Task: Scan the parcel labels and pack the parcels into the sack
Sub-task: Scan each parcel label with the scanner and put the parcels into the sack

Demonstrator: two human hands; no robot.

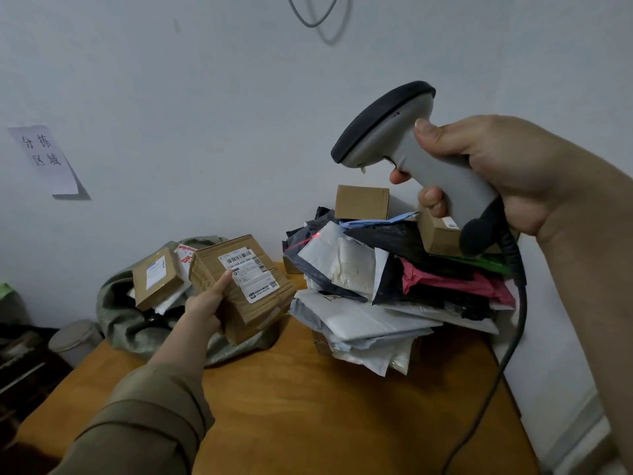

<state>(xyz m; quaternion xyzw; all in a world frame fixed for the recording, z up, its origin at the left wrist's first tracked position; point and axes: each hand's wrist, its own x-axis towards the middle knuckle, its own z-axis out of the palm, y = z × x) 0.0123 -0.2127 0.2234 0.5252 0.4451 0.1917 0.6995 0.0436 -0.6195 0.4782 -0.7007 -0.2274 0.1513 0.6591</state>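
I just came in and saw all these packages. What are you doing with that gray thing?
A person is scanning parcels. The right hand grips a gray barcode scanner, and the left hand holds a cardboard box with its label facing up, over the green sack. The scanner's red line is falling on the pile of mail bags on the wooden table, not on the held box's label. A smaller box already lies in the sack.

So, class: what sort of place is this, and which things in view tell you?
Probably a small parcel sorting room: a heap of mailers and boxes on a table, a handheld scanner, and a sack holding parcels.
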